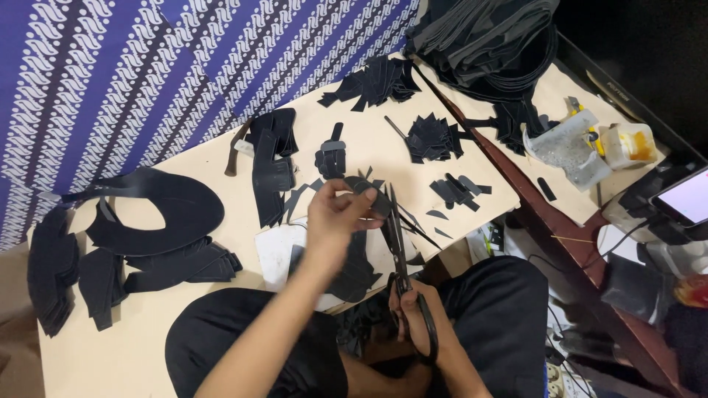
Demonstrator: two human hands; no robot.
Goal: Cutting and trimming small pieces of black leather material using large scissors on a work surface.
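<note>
My knees in black trousers [243, 346] are sitting closest to the camera, under the low beige board [147, 346] I'm working at. Far left, stacks of black cut leather pieces [51, 269] are lying at the board's edge, with a big curved black collar-shaped piece [173, 214] just beside them. My left hand [335, 221] is hovering over the board's middle, thumb and fingers pinching a small rounded black piece [372, 195]. My right hand [417, 313] is sitting low near my lap, fingers curled tight through the handles of black scissors [398, 243]; the blades are pointing up and touching the pinched piece's right edge. Black offcuts [457, 190] are lying right of the blades. Further right, a clear plastic bag [564, 147] and a small glue tub [627, 144] are resting on a second board, and a lit phone [686, 197] is sitting at the far right.
</note>
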